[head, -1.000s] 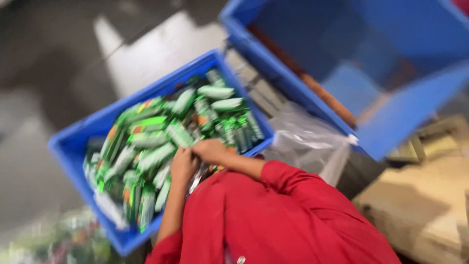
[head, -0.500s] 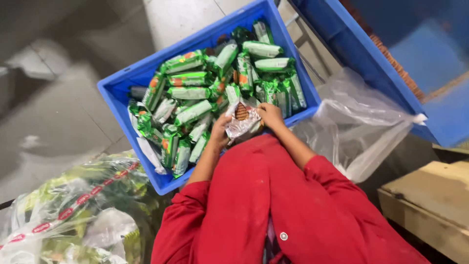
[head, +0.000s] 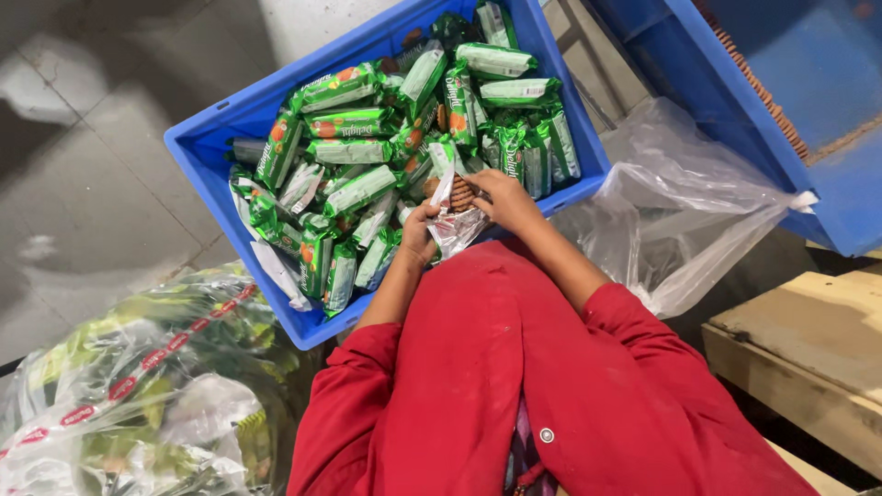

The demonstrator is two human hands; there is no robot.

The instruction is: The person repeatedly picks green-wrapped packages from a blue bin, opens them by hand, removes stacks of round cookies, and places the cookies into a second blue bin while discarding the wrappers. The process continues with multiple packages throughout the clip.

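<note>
Tearing open biscuit packet (head: 457,213) over near edge of blue crate (head: 197,152): left hand (head: 418,234) and right hand (head: 503,197) both pinch wrapper, biscuits exposed. Many green sealed packets (head: 367,124) left in crate; clear bag (head: 680,207) beside.

The supporting surface is a grey tiled floor (head: 101,165), smooth, with pale glare patches. Resting on it at centre is a blue plastic crate (head: 207,152), rectangular and set at an angle to the tile lines. To the crate's lower left a clear plastic sack (head: 138,395) lies slumped on the floor, just beside the crate's corner. To the crate's right a crumpled clear plastic bag (head: 680,211) lies between it and a second blue crate (head: 735,101); whether that one meets the floor cannot be seen. A wooden pallet (head: 808,358) sits at lower right.
</note>
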